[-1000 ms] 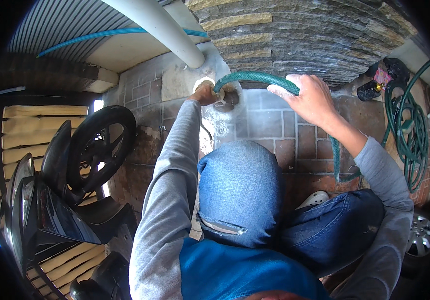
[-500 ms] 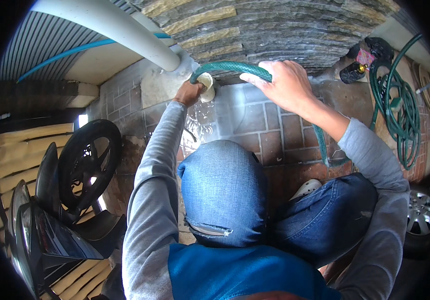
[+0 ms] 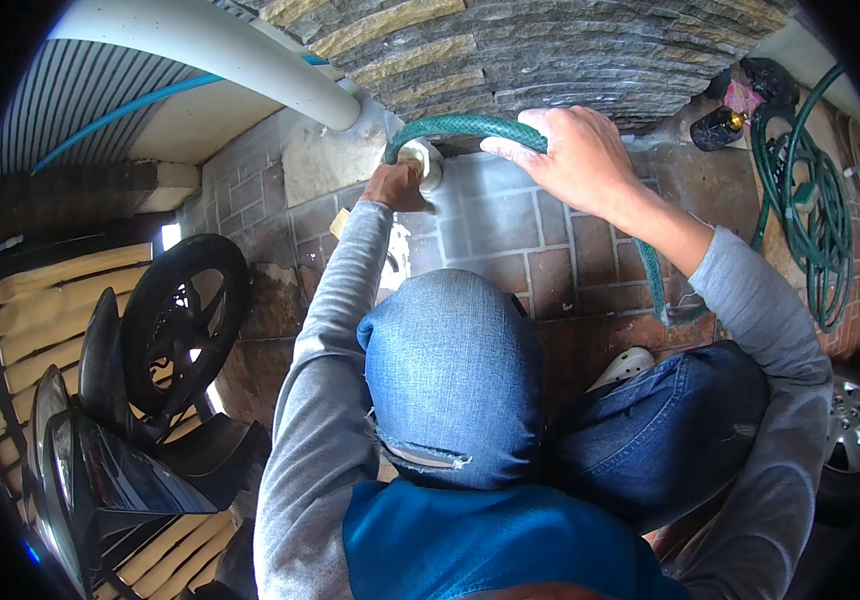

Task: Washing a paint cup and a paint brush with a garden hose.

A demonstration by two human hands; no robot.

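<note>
A green braided garden hose (image 3: 465, 125) arches between my two hands in front of the stone wall. My right hand (image 3: 575, 160) is closed around it, thumb stretched along its near side. The hose drops at my left hand (image 3: 397, 187), which is closed at its lower end; the fingertips are partly hidden. Right beside that hand is a whitish, round-rimmed piece (image 3: 432, 165), like a pipe or cup. Whether my left fingers also touch it, I cannot tell. Wet, shiny floor (image 3: 397, 250) shows below my left hand.
A thick white pipe (image 3: 290, 75) slants down at the upper left. A motorcycle wheel (image 3: 190, 325) stands at left. Coiled green hose (image 3: 810, 230) hangs at right, near a black bottle (image 3: 717, 130). A car wheel (image 3: 850, 425) is at the right rim.
My left hand has shifted slightly right, and its fingers now reach across below the whitish piece. A tan piece has come into sight beside my left wrist. My right hand still grips the hose.
</note>
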